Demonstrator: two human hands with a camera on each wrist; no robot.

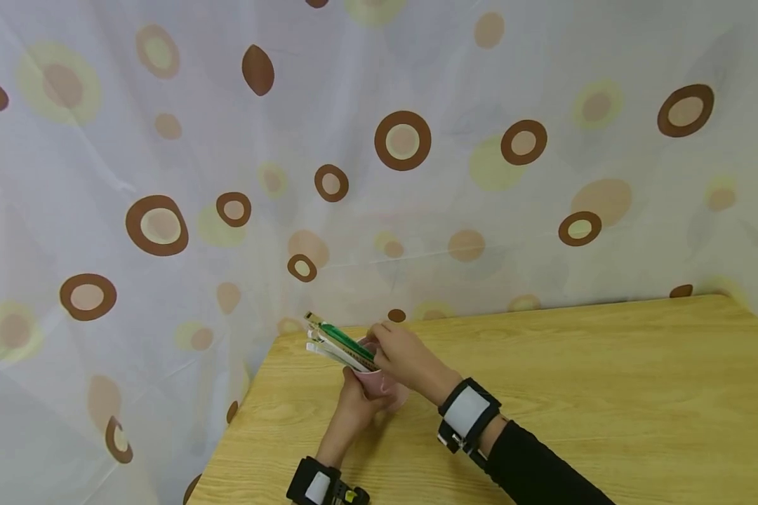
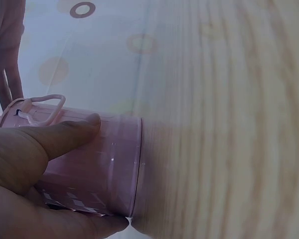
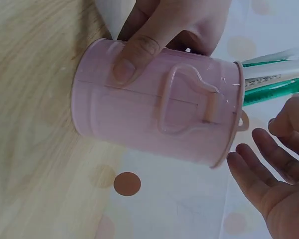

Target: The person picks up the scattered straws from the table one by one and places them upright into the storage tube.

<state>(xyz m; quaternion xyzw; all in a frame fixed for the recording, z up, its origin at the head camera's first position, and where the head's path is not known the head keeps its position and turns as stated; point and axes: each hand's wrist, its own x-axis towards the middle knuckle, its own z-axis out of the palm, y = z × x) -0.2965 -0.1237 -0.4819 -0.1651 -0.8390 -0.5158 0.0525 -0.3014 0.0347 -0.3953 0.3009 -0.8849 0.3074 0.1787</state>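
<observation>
A small pink metal bucket (image 1: 374, 383) with wire side handles stands at the table's far left. My left hand (image 1: 358, 408) grips its side, thumb (image 2: 72, 137) laid along the wall and fingers round the other side. Several long slim packets, green and white (image 1: 337, 344), stick out of its mouth and lean left. My right hand (image 1: 410, 358) is at the rim; in the right wrist view its loosely bent fingers (image 3: 254, 177) are beside the mouth, with nothing visible in them. The bucket's inside is hidden.
The wood-grain table (image 1: 581, 393) reaches far to the right. Behind it and along the left hangs a pale curtain (image 1: 442, 84) with brown and yellow spots. Each wrist wears a black strap (image 1: 470, 414) with a camera.
</observation>
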